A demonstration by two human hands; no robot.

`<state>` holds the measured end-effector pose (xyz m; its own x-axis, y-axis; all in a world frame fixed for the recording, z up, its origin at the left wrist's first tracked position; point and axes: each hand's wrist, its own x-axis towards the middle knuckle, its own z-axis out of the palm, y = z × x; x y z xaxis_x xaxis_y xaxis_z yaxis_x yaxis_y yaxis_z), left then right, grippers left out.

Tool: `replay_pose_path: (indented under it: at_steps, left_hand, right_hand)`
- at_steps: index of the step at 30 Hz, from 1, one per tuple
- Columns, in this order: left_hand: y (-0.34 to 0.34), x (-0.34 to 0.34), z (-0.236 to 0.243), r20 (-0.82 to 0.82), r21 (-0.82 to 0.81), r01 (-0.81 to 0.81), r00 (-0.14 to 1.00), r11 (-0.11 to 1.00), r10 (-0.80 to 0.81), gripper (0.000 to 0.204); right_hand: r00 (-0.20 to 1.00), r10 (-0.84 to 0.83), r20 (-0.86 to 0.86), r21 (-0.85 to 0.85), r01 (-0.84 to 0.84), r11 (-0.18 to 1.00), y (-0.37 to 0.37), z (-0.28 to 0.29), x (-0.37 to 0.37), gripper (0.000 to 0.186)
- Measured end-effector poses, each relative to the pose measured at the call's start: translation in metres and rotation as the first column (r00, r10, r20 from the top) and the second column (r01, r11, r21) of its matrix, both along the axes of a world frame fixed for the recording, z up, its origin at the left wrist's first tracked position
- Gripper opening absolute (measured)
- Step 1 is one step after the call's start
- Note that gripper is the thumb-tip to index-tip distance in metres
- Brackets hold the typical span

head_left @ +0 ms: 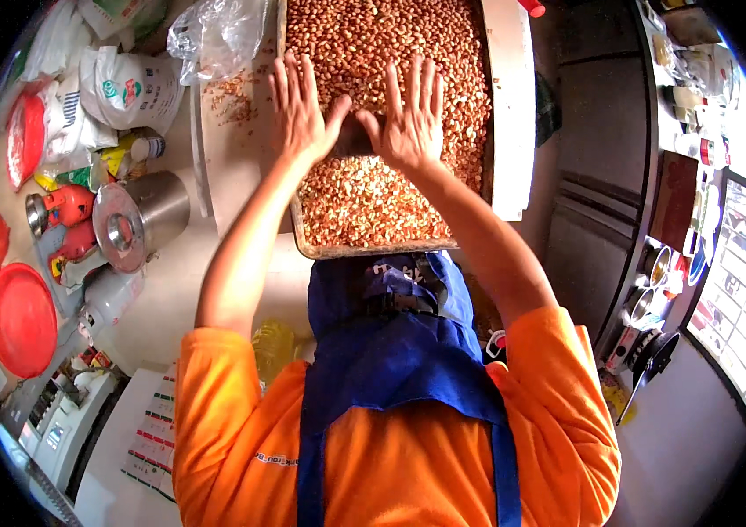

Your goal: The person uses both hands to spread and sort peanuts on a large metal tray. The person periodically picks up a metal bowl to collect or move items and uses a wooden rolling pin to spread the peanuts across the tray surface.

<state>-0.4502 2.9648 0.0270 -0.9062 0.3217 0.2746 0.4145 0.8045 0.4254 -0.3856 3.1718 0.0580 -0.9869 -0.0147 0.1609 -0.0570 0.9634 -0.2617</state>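
My left hand (305, 119) and my right hand (406, 123) lie palm down over a long metal tray (373, 250) of nuts, fingers stretched out and thumbs angled toward each other. Between them is a dark flat patch or object (354, 140), partly hidden by the hands; I cannot tell what it is. Whole reddish-brown nuts (364, 35) fill the far part of the tray, while paler broken pieces (373, 206) cover the near part. The tray rests on a pale surface (509, 176), with a crumpled clear plastic bag (215, 31) at its far left.
Sacks (131, 88), a steel pot (158, 220), a red basin (21, 321) and a gas cylinder (114, 294) crowd the left. A dark cabinet (593, 158) stands at right, beside shelved kitchenware (659, 263) and a barred window (733, 290).
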Motion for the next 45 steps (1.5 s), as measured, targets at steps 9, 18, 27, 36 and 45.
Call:
replay_pose_path:
  at_steps: [9,18,27,36,45]
  left_hand:
    - [-0.031,0.158,0.013,0.201,-0.208,0.176,0.97,0.962,-0.134,0.112]
    - [-0.045,0.2,0.013,0.219,-0.126,0.265,0.947,0.956,-0.233,0.112]
    - [0.016,0.028,0.006,0.048,-0.042,0.028,0.998,0.999,-0.026,0.115]
    - [0.008,0.142,0.021,0.1,-0.127,0.107,0.991,0.986,-0.095,0.096]
    - [-0.01,0.188,0.029,0.222,-0.011,0.17,0.961,0.985,-0.163,0.09]
  right_hand:
    - [0.964,0.239,0.119,0.012,-0.243,0.97,0.022,0.001,0.133,0.093]
    - [0.943,0.328,0.049,-0.12,-0.32,0.94,0.043,0.013,0.162,0.097]
    - [1.0,0.018,0.011,-0.045,-0.018,0.999,0.032,0.002,0.011,0.105]
    - [0.999,0.027,0.031,-0.087,-0.024,0.996,0.023,-0.022,0.135,0.089]
    - [0.969,-0.218,-0.115,-0.339,0.168,0.926,0.116,-0.019,0.079,0.072]
